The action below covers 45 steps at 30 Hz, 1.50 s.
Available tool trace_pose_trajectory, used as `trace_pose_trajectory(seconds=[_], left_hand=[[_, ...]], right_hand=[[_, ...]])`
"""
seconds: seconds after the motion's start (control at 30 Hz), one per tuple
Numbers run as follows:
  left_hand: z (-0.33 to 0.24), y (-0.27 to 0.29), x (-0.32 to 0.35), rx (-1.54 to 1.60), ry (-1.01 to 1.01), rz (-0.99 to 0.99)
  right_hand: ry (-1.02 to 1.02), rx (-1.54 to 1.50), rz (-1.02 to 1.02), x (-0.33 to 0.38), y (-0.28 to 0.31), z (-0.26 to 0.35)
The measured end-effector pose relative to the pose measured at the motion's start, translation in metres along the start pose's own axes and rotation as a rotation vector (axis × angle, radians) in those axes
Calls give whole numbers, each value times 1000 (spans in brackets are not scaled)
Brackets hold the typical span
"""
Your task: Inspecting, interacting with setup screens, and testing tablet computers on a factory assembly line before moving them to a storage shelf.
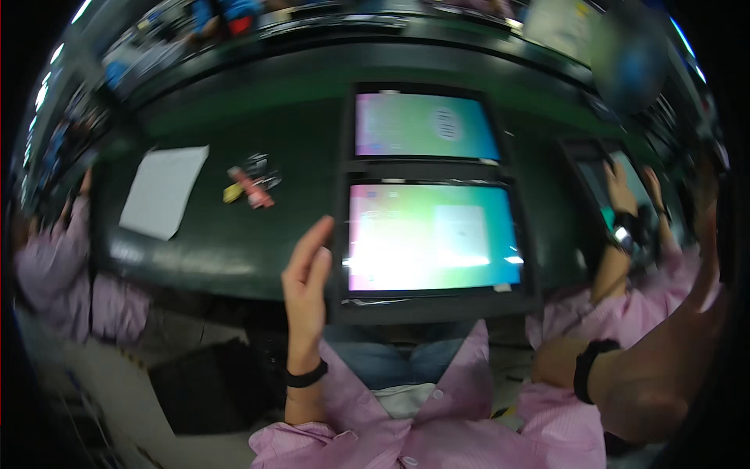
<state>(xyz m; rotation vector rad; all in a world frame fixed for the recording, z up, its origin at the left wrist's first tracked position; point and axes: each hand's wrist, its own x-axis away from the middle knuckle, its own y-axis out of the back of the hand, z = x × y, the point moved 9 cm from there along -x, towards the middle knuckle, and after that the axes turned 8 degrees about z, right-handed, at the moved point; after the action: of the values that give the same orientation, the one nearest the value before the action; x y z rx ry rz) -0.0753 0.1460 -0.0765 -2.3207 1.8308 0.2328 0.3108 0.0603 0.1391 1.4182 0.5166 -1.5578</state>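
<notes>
Two lit tablet-like screens, a far one (422, 125) and a near one (433, 238), lie in a black tray (437, 309) in front of me. Both glow pink, green and blue. My left hand (306, 289) is beside the tray's left edge, its fingers stretched and thumb apart, holding nothing; whether the fingertips touch the tray I cannot tell. My right hand (652, 383) is raised close to the camera at the lower right, beyond a black wristband (590, 371). It is large and blurred, and its fingers run into the dark rim, so their grip is hidden.
On the dark green table (234, 270), a white sheet (164, 191) lies left of small red and yellow items (251, 187). At right, a co-worker's hands (621, 191) are over another black tray (582, 168). Another person's pink sleeve (66, 250) is at far left. A black box (215, 387) stands below.
</notes>
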Motion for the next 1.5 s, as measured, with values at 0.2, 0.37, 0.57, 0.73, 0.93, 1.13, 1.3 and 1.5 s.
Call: trace_pose_trajectory(seconds=[0.2, 0.37, 0.57, 0.73, 0.93, 1.13, 1.3, 1.5], left_hand=[[8, 130, 117, -102, 99, -439], [42, 324, 342, -474, 350, -1165], [134, 342, 519, -690, 1353, -1794], [287, 354, 617, 435, 751, -1437], [316, 405, 652, 346, 889, -1484], [268, 399, 585, 68, 588, -1378], [141, 346, 623, -60, 388, -1547], [153, 249, 560, -3, 298, -1680]], right_hand=[[-219, -256, 322, 26, -129, -25], [-479, -397, 465, 67, -162, -50], [-494, -346, 497, 85, -180, -61], [-556, -307, 537, 81, -183, -42], [-536, -304, 528, 70, -174, -24], [-154, -11, 824, -5, -189, 38], [443, -232, 983, -16, -310, 115], [462, 9, 882, 7, -470, 61]])
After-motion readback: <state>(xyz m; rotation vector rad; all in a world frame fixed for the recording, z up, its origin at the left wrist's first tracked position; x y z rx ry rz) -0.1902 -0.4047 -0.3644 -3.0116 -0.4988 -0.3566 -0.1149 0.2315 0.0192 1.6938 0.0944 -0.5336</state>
